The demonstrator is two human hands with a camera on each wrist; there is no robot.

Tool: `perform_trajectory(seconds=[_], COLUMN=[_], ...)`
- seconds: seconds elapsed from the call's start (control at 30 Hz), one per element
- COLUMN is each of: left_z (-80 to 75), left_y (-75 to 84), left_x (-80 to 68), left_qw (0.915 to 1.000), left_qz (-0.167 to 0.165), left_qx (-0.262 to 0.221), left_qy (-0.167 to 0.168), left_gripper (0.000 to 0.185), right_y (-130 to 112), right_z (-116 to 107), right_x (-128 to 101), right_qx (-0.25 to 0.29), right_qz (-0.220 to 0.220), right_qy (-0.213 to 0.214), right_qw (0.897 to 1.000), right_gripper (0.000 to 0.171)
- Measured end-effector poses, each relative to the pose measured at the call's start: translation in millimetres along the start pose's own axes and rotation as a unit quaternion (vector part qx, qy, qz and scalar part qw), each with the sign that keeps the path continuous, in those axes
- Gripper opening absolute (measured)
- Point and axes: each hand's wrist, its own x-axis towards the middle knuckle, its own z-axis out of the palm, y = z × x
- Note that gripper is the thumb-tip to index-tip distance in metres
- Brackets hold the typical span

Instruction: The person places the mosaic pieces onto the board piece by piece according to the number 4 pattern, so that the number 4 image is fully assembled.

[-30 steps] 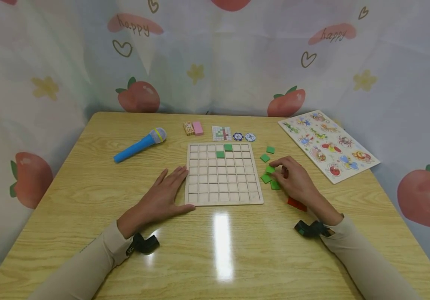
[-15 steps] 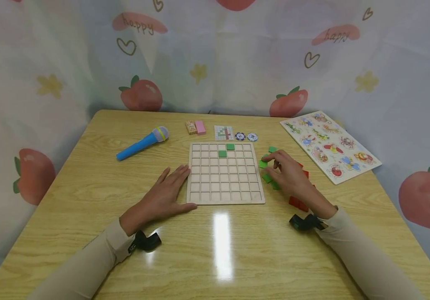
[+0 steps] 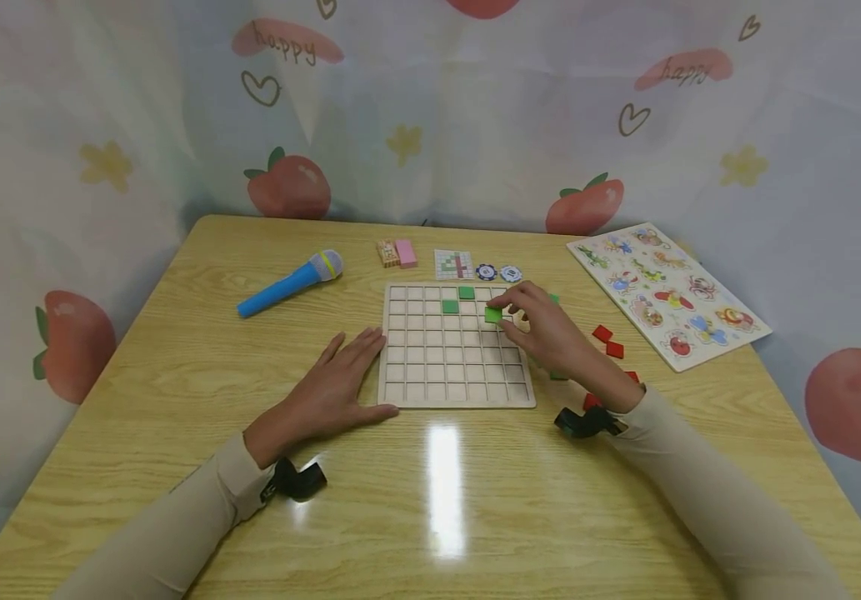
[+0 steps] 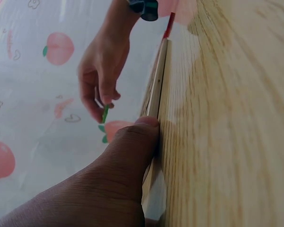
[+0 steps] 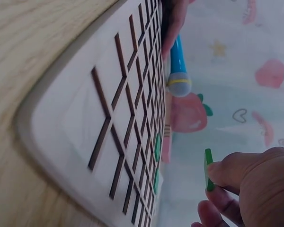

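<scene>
The right hand (image 3: 550,333) pinches a green square tile (image 3: 493,315) at its fingertips, holding it just above the upper right cells of the wooden grid board (image 3: 457,398), right of the two green tiles already seated. The left hand (image 3: 332,387), fingers straight, rests flat against the board's left edge.

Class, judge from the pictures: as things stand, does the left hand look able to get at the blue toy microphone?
Probably yes. The left hand rests flat against the grid board, holding nothing, and only bare table lies between it and the blue toy microphone.
</scene>
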Motion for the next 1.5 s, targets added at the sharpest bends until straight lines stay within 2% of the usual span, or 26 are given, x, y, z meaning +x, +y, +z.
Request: perform_trajectory(seconds=[0.33, 0.53, 0.87, 1.2, 1.5], left_z=[-2.2, -3.7, -4.9, -4.1, -4.0], left_y=[2.0, 2.6, 2.0, 2.9, 1.4], left_x=[-0.1, 0.7, 1.1, 2.6, 3.4], left_qw=[0.9999, 0.9999, 1.0000, 1.0000, 0.9999], left_qz=[0.005, 0.003, 0.003, 0.004, 0.006], left_qx=[0.009, 0.011, 0.005, 0.002, 0.006], left_qy=[0.003, -0.004, -0.005, -0.006, -0.008], left_gripper=[0.117, 0.116, 0.116, 0.115, 0.115], right_y=[-17.0, -21.5, -30.6, -38.2, -40.6], right_z=[7.5, 14.5, 29.4, 40.3, 46.2], right_x=[20.3, 31.6, 52.0, 64.7, 67.7], right_qx=[-0.004, -0.010, -0.049, -0.070, -0.096], right_qz=[-0.012, -0.038, -0.055, -0.023, -0.016], right_qy=[-0.027, -0.041, -0.072, -0.120, -0.126], right_qw=[1.000, 0.998, 0.995, 0.990, 0.987], right_gripper=[0.028, 0.027, 0.027, 0.027, 0.027])
